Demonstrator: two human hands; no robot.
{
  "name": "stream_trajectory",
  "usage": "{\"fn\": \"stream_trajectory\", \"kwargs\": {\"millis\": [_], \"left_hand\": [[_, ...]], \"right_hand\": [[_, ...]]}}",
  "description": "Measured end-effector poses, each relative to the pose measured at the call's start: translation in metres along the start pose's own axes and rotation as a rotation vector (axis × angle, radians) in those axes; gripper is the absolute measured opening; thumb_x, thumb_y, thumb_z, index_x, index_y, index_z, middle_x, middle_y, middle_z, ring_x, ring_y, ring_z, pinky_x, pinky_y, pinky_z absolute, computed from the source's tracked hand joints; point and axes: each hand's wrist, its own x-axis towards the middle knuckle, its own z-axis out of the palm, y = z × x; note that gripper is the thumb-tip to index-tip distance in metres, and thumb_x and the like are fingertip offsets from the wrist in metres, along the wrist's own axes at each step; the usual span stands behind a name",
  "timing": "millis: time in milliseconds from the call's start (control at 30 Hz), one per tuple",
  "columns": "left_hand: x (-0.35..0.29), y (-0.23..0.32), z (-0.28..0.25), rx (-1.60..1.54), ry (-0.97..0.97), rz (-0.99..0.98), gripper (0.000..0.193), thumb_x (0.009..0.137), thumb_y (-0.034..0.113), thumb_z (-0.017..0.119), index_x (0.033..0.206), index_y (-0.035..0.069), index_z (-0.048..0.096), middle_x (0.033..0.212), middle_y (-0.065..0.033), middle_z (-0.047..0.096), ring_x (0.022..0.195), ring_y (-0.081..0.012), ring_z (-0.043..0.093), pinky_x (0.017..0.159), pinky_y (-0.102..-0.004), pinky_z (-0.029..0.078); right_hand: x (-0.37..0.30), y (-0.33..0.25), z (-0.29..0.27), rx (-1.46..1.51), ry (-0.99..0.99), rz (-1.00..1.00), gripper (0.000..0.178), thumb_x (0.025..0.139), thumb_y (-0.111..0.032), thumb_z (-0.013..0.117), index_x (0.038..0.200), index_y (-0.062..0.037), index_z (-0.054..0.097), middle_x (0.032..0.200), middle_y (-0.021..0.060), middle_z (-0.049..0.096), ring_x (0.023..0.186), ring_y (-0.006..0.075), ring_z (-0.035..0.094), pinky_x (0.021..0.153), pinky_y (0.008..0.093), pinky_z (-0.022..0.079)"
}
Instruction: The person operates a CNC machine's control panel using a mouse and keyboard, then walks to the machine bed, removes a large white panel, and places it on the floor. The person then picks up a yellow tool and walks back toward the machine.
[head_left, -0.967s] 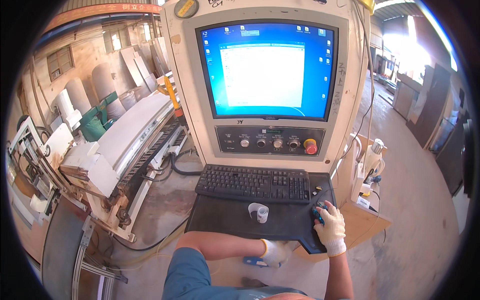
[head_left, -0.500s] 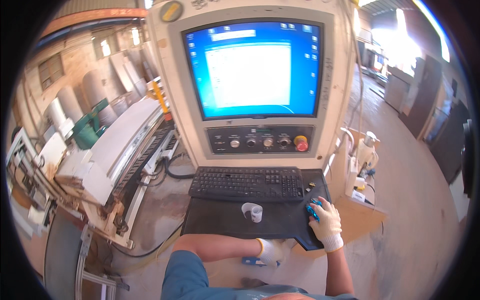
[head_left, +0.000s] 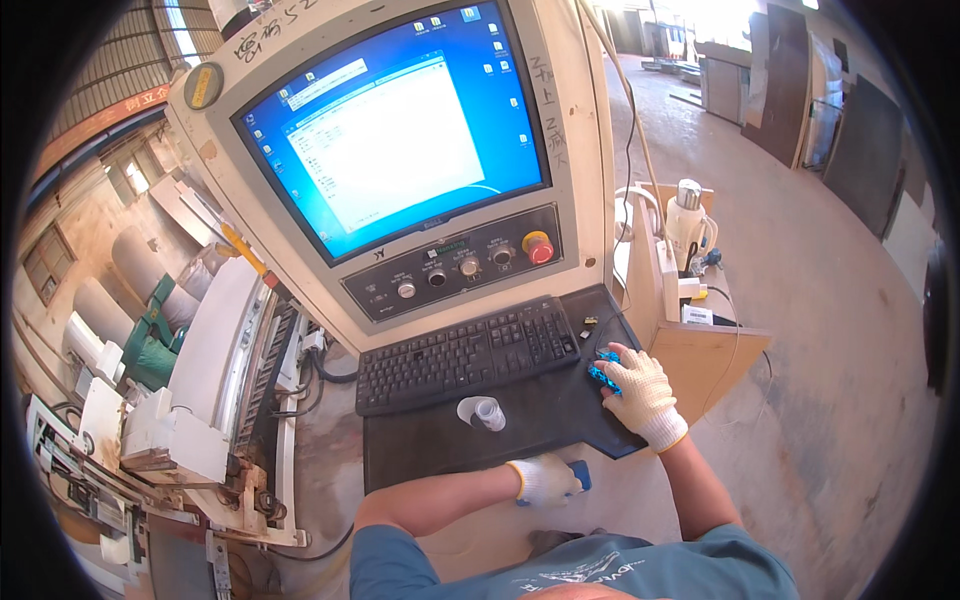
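Note:
My right hand point(head_left: 645, 395), in a white knit glove, is closed over a blue patterned computer mouse point(head_left: 604, 371) at the right end of a black shelf point(head_left: 400, 450). My left hand point(head_left: 546, 481), gloved the same way, is below the shelf's front edge, its fingers curled around a blue object point(head_left: 580, 475) whose kind I cannot make out. On the shelf, left of the mouse, lie a black keyboard point(head_left: 470, 355) and a small partly unrolled white paper roll point(head_left: 489, 414). Above them, a lit monitor point(head_left: 400, 130) shows a white window on blue.
Below the monitor sits a control panel with knobs and a red emergency stop button point(head_left: 539, 248). A small dark piece point(head_left: 590, 320) lies beside the keyboard. To the right, a wooden stand point(head_left: 715, 350) bears a light-coloured jug point(head_left: 687, 220). Machinery point(head_left: 200, 410) stands at the left.
The view has tilted and shifted, so the console appears turned and farther left. My left hand has come up nearer the shelf edge with the blue object. My right hand stays on the mouse.

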Motion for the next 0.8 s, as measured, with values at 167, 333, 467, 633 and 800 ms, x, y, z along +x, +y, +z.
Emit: {"fn": "stream_trajectory", "kwargs": {"millis": [167,333,467,633,800], "left_hand": [[0.0029,-0.0025,0.003,0.006,-0.026,-0.006,0.032,0.097,0.029,0.062,0.123,0.015,0.076,0.104,-0.0187,0.078,0.096,-0.0395,0.077,0.086,-0.0538,0.058],[0.0053,-0.0042,0.0052,0.009,-0.035,-0.006,0.034,0.098,0.032,0.063,0.125,0.015,0.074,0.11,-0.0184,0.078,0.099,-0.0389,0.076,0.088,-0.0529,0.058],[0.0076,-0.0057,0.0085,0.025,-0.051,-0.02,0.033,0.098,0.033,0.064,0.123,0.014,0.074,0.111,-0.0182,0.077,0.101,-0.0382,0.076,0.088,-0.0526,0.058],[0.0088,-0.0049,0.0093,0.059,-0.021,0.0,0.031,0.098,0.033,0.063,0.118,0.012,0.074,0.105,-0.0179,0.077,0.097,-0.0383,0.077,0.086,-0.0532,0.058],[0.007,-0.0025,0.0073,0.079,0.0,-0.012,0.025,0.096,0.028,0.063,0.108,0.01,0.076,0.096,-0.0178,0.078,0.093,-0.0393,0.077,0.082,-0.0531,0.059]], "right_hand": [[0.0006,-0.0018,-0.0001,-0.005,0.028,0.007,0.046,0.079,-0.018,0.081,0.125,-0.0188,0.074,0.143,0.0104,0.063,0.12,0.0345,0.063,0.102,0.0496,0.049],[-0.0002,-0.0035,-0.0018,-0.017,0.041,0.073,0.047,0.078,-0.017,0.081,0.124,-0.0184,0.075,0.143,0.0095,0.063,0.122,0.0344,0.063,0.103,0.0506,0.049],[-0.0001,-0.0035,-0.0009,-0.02,0.052,0.101,0.048,0.077,-0.017,0.082,0.124,-0.0183,0.075,0.143,0.0097,0.063,0.123,0.0345,0.062,0.104,0.051,0.049],[-0.0004,-0.0015,-0.0005,-0.02,0.052,0.077,0.048,0.077,-0.017,0.083,0.125,-0.0183,0.075,0.143,0.0096,0.064,0.123,0.0349,0.063,0.103,0.0511,0.049],[0.0019,-0.002,0.0001,-0.01,0.029,0.087,0.049,0.077,-0.017,0.084,0.125,-0.018,0.076,0.144,0.0096,0.065,0.123,0.0351,0.063,0.104,0.0503,0.049]]}}
